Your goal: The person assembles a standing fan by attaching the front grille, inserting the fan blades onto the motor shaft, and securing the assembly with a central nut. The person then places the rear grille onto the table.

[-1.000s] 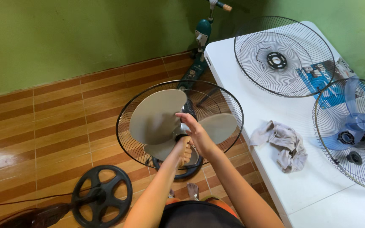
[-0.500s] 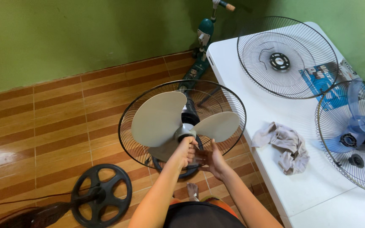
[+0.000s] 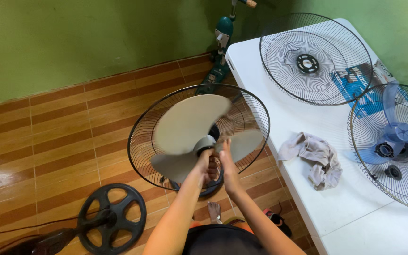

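Here, both hands meet at the middle of a pale grey fan blade (image 3: pixel 192 130). The left hand (image 3: pixel 205 163) is curled around the blade's hub, clasping it from below. The right hand (image 3: pixel 226 158) lies just beside it with its fingers straight and pressed against the hub's side; whether it grips or only steadies cannot be told. The blade looks smeared by motion and sits inside a round black wire guard (image 3: pixel 142 137), held above the brown tiled floor (image 3: pixel 48 137). Below the guard, a bare foot (image 3: pixel 215 211) rests on the tiles, and a black spoked fan base (image 3: pixel 112 218) lies to the left. To the right stands a white table (image 3: pixel 341 212) bearing a crumpled grey rag (image 3: pixel 315 156), an empty wire grille (image 3: pixel 315 59) and a blue-bladed fan head (image 3: pixel 393 144).
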